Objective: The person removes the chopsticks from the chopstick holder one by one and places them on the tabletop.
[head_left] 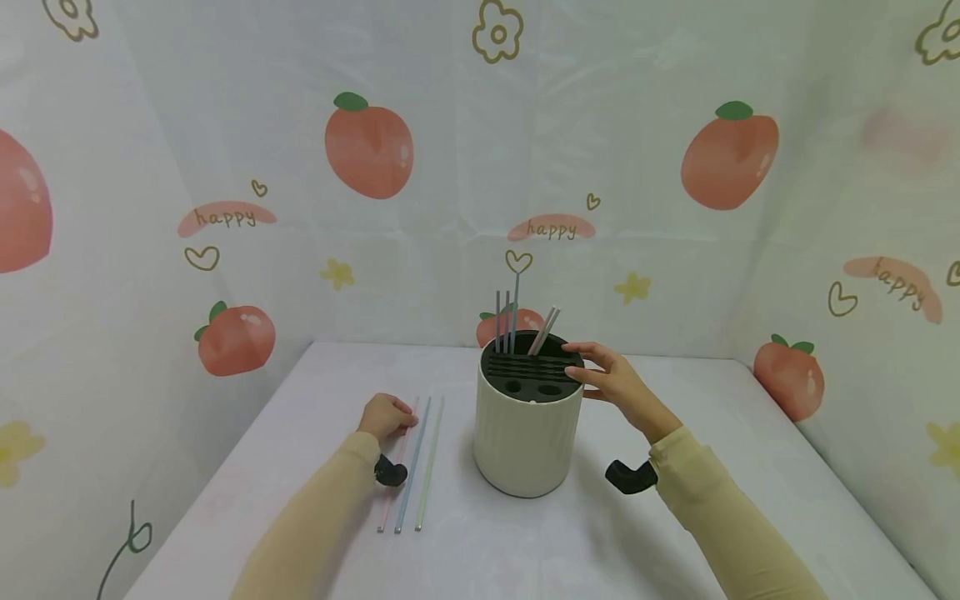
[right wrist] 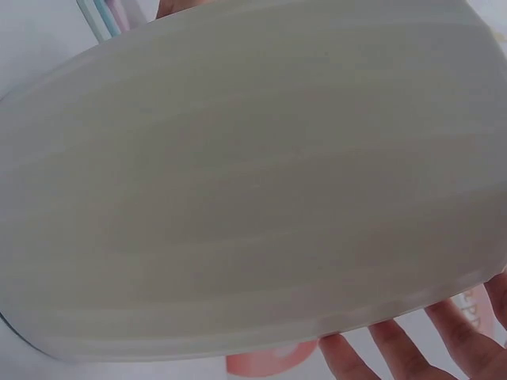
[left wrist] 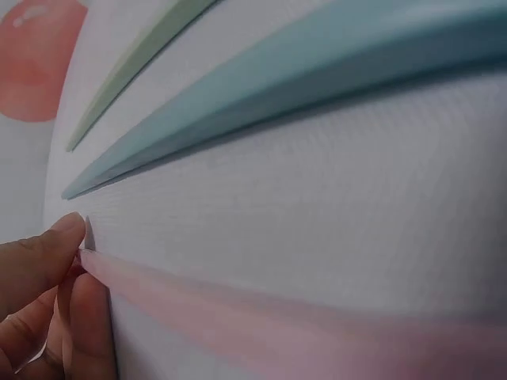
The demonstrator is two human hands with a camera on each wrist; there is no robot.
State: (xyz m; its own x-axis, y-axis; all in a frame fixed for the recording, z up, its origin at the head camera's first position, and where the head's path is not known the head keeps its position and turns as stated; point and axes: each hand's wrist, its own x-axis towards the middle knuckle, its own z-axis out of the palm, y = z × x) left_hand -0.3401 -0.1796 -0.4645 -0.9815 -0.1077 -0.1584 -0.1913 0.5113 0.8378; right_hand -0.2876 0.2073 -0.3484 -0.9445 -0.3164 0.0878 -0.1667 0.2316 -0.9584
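On the table's left part three slim chopsticks lie side by side: a pink one (head_left: 386,508), a blue one (head_left: 412,479) and a green one (head_left: 430,467). Thumb and fingers of my left hand (head_left: 386,417) pinch the pink chopstick near its far end; the left wrist view shows this grip (left wrist: 47,293) close up. A cream, ribbed utensil holder (head_left: 525,450) with a black slotted top stands upright to their right. My right hand (head_left: 611,383) holds it by the upper right side, fingers spread at the rim. Its palm is hidden in the right wrist view.
Several chopsticks (head_left: 506,325) stand in the holder's back opening, two pale ones (head_left: 545,329) leaning right. Behind the white table (head_left: 675,542) hangs a cloth (head_left: 450,250) printed with fruit and flowers. Black wrist-camera mounts (head_left: 630,477) jut out from both sleeves.
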